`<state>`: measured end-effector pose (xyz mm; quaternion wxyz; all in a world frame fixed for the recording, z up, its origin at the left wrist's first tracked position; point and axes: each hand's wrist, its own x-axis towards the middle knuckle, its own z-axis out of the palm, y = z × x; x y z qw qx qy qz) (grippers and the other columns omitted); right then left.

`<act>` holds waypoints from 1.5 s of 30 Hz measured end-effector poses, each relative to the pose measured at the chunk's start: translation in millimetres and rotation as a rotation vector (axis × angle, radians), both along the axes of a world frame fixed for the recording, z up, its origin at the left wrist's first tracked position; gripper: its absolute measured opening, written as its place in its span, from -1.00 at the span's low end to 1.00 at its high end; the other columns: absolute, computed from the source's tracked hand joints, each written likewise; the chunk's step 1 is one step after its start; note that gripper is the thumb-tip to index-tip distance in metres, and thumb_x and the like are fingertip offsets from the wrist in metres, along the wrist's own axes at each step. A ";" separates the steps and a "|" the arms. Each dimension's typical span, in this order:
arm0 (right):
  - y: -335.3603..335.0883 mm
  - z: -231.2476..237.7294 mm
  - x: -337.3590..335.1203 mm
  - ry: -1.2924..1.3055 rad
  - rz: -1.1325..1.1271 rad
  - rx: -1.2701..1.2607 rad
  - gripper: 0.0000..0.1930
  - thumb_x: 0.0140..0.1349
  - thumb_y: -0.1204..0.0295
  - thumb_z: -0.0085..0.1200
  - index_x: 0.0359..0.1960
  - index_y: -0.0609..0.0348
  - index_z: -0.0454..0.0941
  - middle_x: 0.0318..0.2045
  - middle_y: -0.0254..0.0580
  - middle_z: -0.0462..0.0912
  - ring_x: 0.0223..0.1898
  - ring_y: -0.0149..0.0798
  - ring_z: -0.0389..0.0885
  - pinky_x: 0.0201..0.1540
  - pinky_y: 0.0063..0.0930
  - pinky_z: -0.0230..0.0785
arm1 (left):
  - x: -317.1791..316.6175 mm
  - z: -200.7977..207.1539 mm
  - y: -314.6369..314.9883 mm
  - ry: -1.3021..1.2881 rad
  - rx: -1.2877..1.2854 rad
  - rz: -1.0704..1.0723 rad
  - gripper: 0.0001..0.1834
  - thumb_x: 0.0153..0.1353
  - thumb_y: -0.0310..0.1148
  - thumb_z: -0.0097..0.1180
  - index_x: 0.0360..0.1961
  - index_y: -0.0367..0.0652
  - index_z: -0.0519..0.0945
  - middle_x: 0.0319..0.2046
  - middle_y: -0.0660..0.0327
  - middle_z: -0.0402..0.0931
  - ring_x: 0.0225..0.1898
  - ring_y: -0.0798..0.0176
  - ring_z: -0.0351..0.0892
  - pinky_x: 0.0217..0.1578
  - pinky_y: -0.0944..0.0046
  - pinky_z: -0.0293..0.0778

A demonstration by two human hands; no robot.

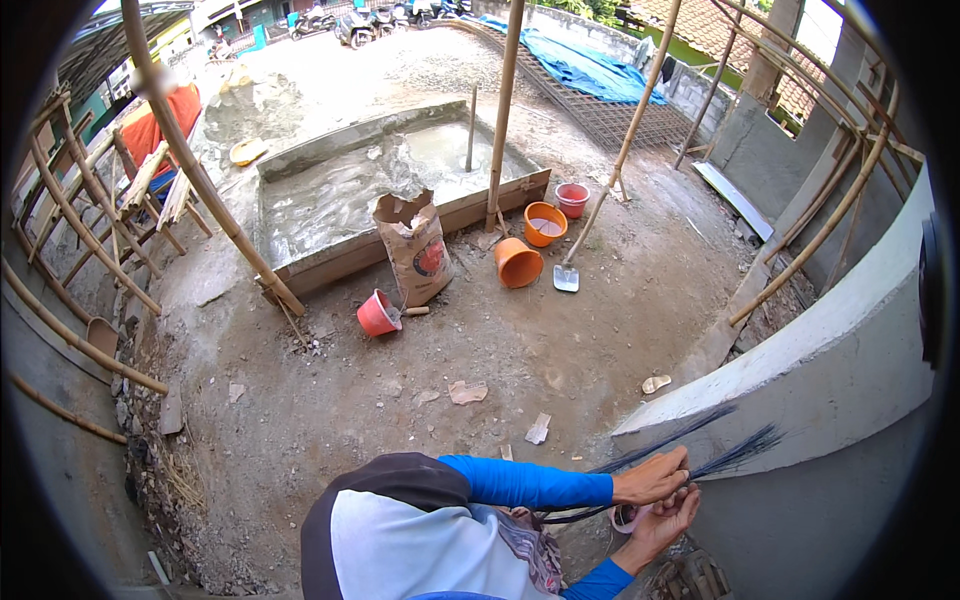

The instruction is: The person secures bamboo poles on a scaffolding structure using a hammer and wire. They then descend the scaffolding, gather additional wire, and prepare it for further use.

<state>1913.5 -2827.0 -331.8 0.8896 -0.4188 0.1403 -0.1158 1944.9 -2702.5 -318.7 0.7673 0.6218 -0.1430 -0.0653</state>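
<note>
A bundle of thin dark wires reaches out to the right of my hands, its loose ends fanned apart. My left hand, the upper one, is closed around it. Just below, the fingers of my right hand are curled up and pinch the same bundle close to my left fingertips. A round pinkish ring, perhaps a tape roll, shows between the two wrists; what bears it is hidden. More dark strands run behind my left hand. Both my sleeves are blue.
A curved grey wall stands close on the right. Beyond lie a torn cement bag, a tipped red bucket, orange buckets, a shovel and a wet mortar trough. Bamboo poles rise around; rubble dots the ground.
</note>
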 end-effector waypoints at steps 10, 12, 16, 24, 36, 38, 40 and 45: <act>41.9 -20.4 42.8 0.253 0.483 0.411 -0.62 0.50 0.20 -0.03 0.13 0.25 0.49 -0.30 -0.31 0.66 -0.30 -0.45 0.61 -0.06 -0.48 0.51 | 6.4 -4.0 20.5 0.046 -0.023 0.060 -0.58 0.52 -0.07 -0.09 -0.30 -0.25 0.36 -0.31 0.06 0.39 -0.17 0.14 0.41 -0.10 0.12 0.37; 42.2 -30.7 46.6 0.223 0.558 0.399 -0.62 0.50 0.20 -0.03 0.15 0.24 0.48 -0.30 -0.31 0.66 -0.26 -0.42 0.61 -0.02 -0.44 0.51 | 8.5 -24.2 9.0 -0.034 -0.054 0.192 -0.60 0.50 -0.07 -0.05 -0.26 -0.25 0.38 -0.31 0.09 0.37 -0.15 0.17 0.40 -0.07 0.15 0.37; 35.0 -38.9 51.4 0.180 0.597 0.345 -0.61 0.50 0.21 -0.04 0.19 0.23 0.46 -0.29 -0.30 0.66 -0.17 -0.36 0.63 0.07 -0.36 0.49 | -0.7 -3.8 25.7 0.053 0.027 0.128 -0.62 0.48 -0.08 0.01 -0.18 -0.27 0.44 -0.25 0.13 0.41 -0.09 0.26 0.39 0.02 0.20 0.37; 2.7 -2.8 40.8 -0.126 0.579 -0.167 -0.68 0.48 0.30 0.04 0.10 0.27 0.53 -0.38 -0.43 0.54 -0.24 -0.50 0.55 -0.19 -0.57 0.42 | -2.7 15.1 35.6 0.242 -0.137 0.051 -0.78 0.52 -0.32 -0.09 -0.06 -0.27 0.49 -0.49 0.23 0.55 -0.64 0.44 0.49 -0.68 0.42 0.38; 27.7 22.9 -1.9 -0.189 -0.053 -0.802 -0.77 0.27 0.54 0.25 -0.06 0.29 0.64 -0.20 -0.22 0.71 -0.31 -0.41 0.69 -0.27 -0.53 0.58 | -14.5 31.1 30.8 0.095 -0.100 0.157 -0.71 0.46 -0.47 0.03 0.10 -0.46 0.53 -0.30 0.16 0.60 -0.40 0.44 0.59 -0.45 0.37 0.67; 31.3 27.6 -5.1 -0.249 -0.117 -0.798 -0.83 0.25 0.62 0.24 -0.13 0.30 0.67 -0.23 -0.18 0.71 -0.27 -0.32 0.75 -0.25 -0.45 0.61 | -16.1 22.7 23.8 -0.034 0.026 0.209 -0.72 0.45 -0.48 0.06 0.08 -0.44 0.57 -0.31 0.16 0.64 -0.39 0.43 0.61 -0.39 0.35 0.68; 29.3 25.6 -4.4 -0.260 -0.222 -0.934 -0.86 0.24 0.61 0.24 -0.17 0.27 0.68 -0.26 -0.16 0.71 -0.30 -0.30 0.75 -0.27 -0.45 0.60 | -15.4 16.4 19.2 -0.085 0.076 0.232 -0.71 0.43 -0.48 0.12 0.08 -0.44 0.61 -0.34 0.17 0.68 -0.34 0.43 0.64 -0.31 0.36 0.66; 22.5 30.5 -6.9 -0.275 -0.351 -1.069 -0.90 0.19 0.62 0.21 -0.25 0.25 0.63 -0.38 -0.08 0.64 -0.37 -0.11 0.68 -0.33 -0.29 0.51 | -20.3 19.2 10.0 -0.101 -0.001 0.211 -0.68 0.41 -0.50 0.15 0.13 -0.44 0.59 -0.20 0.13 0.69 -0.26 0.42 0.65 -0.21 0.39 0.62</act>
